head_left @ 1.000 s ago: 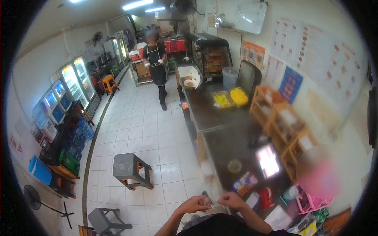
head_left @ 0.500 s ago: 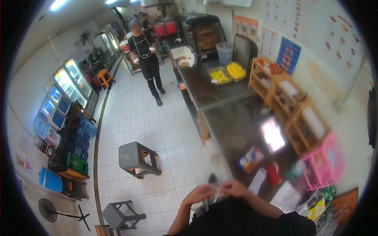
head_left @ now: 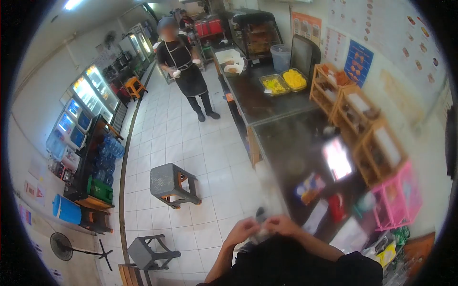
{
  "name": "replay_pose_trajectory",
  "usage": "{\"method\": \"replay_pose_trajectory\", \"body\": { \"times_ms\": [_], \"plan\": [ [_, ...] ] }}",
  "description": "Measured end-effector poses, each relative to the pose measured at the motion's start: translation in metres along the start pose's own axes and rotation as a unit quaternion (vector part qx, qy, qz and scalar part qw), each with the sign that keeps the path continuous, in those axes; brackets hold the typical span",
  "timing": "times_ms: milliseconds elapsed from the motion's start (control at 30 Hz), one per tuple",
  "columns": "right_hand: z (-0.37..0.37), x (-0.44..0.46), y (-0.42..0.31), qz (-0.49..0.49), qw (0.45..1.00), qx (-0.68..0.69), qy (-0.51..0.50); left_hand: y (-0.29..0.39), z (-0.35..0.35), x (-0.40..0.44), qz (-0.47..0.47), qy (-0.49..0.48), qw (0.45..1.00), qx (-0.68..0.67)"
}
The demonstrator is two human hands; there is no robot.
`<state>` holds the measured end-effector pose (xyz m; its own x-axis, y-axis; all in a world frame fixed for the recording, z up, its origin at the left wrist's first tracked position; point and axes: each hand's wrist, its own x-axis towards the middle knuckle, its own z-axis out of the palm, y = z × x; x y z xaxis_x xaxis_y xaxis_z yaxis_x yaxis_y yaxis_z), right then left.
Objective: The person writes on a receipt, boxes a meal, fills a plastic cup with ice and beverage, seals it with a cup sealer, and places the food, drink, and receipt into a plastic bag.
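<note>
Two bare hands, the left hand (head_left: pixel 242 230) and right hand (head_left: pixel 282 225), curl around a blurred, pale thing (head_left: pixel 261 233) off the dark counter's (head_left: pixel 281 138) left edge. Grip unclear; handling seems unfinished, what remains unclear.

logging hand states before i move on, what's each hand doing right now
Left hand: fingers pinched together near the right; whether it holds anything cannot be told.
Right hand: fingers curled, also unclear if holding anything.

Dark counter (head_left: pixel 281 138) beside a tiled floor
Two trays of yellow food (head_left: pixel 284 82) touch, near a lidless-looking white box (head_left: pixel 231 62).
</note>
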<state>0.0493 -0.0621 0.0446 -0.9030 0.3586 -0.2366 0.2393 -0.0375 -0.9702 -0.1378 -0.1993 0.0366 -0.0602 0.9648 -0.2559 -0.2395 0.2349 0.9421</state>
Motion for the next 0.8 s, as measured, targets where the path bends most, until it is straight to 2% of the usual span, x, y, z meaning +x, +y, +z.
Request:
{"method": "replay_pose_trajectory", "body": {
  "times_ms": [67,133,167,200,233,267,300,367,433,500,567,667,700,767,800],
  "plan": [
    [-0.005,0.001,-0.004,0.095,0.990,-0.096,0.038,-0.002,0.000,0.002,-0.008,-0.011,1.000,0.003],
    [-0.005,-0.003,0.003,0.067,0.992,-0.095,0.049,0.001,0.004,0.006,0.003,0.000,1.000,-0.003],
    [-0.005,0.001,0.004,0.040,0.994,-0.085,0.059,0.003,0.003,0.007,0.002,-0.002,0.997,0.072],
    [-0.005,0.003,-0.005,0.028,0.993,-0.108,0.026,0.004,0.003,0.005,-0.004,0.003,0.990,0.144],
    [-0.003,-0.001,-0.016,0.045,0.997,-0.047,0.030,0.006,0.000,0.005,-0.006,0.018,0.980,0.196],
    [-0.001,-0.003,-0.019,0.068,0.997,0.018,0.040,0.012,-0.001,0.006,0.004,0.046,0.981,0.188],
    [-0.003,0.000,-0.003,0.067,0.997,0.007,0.025,0.019,0.000,0.007,-0.011,0.036,0.979,0.201],
    [-0.017,0.002,0.033,0.077,0.990,-0.094,0.073,0.016,0.009,0.008,-0.024,0.013,0.978,0.209],
    [-0.018,0.004,0.032,0.103,0.985,-0.104,0.090,0.006,0.015,0.018,-0.001,0.079,0.977,0.199],
    [-0.020,-0.001,0.025,0.132,0.980,-0.105,0.108,-0.006,0.017,0.024,0.032,0.071,0.974,0.212],
    [-0.024,-0.002,0.004,0.084,0.993,0.005,0.085,0.004,0.015,0.029,0.068,0.072,0.969,0.228],
    [-0.037,-0.004,0.020,0.055,0.995,-0.042,0.071,0.016,0.023,0.022,0.035,0.062,0.969,0.238],
    [-0.035,-0.005,0.017,0.059,0.995,-0.037,0.077,0.014,0.023,0.025,0.058,0.053,0.972,0.224],
    [-0.030,-0.003,0.012,0.064,0.986,-0.032,0.152,0.007,0.024,0.026,0.074,0.036,0.974,0.210],
    [-0.027,-0.001,0.005,0.068,0.985,-0.024,0.158,0.012,0.024,0.025,0.037,0.039,0.973,0.224]
  ]
}}
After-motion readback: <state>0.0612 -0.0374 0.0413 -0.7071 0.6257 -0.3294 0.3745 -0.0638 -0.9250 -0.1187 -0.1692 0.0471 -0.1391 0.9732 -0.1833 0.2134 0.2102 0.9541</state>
